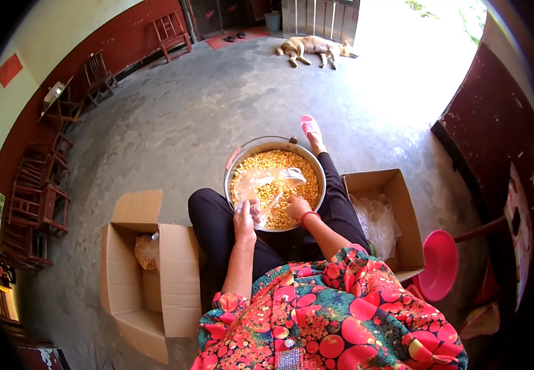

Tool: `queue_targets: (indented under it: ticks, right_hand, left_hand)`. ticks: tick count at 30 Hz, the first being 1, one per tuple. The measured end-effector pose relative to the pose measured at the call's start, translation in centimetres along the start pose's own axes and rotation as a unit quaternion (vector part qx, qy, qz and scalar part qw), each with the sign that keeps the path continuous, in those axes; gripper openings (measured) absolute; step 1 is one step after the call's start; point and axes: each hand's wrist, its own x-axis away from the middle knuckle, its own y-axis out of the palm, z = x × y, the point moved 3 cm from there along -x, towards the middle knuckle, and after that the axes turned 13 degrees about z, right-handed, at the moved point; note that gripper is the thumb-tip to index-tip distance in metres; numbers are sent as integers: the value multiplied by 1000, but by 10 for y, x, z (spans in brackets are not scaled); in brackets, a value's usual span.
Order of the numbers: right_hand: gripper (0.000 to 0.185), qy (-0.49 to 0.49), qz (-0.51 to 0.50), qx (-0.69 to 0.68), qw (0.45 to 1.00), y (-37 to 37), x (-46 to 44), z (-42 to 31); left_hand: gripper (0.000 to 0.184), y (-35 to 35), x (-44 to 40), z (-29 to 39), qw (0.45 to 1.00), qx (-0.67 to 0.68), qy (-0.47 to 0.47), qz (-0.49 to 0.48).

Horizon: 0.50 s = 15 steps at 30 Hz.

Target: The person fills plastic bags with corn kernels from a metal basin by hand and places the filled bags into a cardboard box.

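Left fingers [242, 209] pinch a shiny plastic bag [256, 180]; right fingers [296, 202], together or apart I can't tell, touch bumpy corn [271, 161] near the right edge of a metal bucket [323, 185].

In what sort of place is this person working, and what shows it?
Probably a room in a home: wooden chairs stand along the painted wall, and a dog lies on the bare floor near the bright doorway.
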Motion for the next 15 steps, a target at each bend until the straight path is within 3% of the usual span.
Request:
queue_targets:
  ticks: [1,2,5,7,9,13,15]
  right_hand:
    - [35,-22,3,71,997,3,4,-5]
    - [39,-34,-57,119,991,3,8,-15]
    - [37,-102,-142,146,974,4,23,-29]
    - [34,-97,-100,125,982,6,24,-28]
    - [33,-150,-170,109,968,-3,29,-37]
    - [37,-166,-167,121,964,16,20,-25]
    - [31,-192,-122,66,972,20,15,-18]
  left_hand:
    - [24,-1,0,-1,1000,0,2,-1]
    - [24,-1,1,-1,1000,-3,2,-1]
    - [24,0,1,2,1000,-3,-2,0]
    - [24,-1,-1,-1,1000,-3,-3,-1]
    - [24,0,0,-1,1000,-3,-2,-5]
    - [24,-1,-1,-1,1000,2,-6,-3]
    - [24,-1,-1,-1,1000,3,-6,-4]
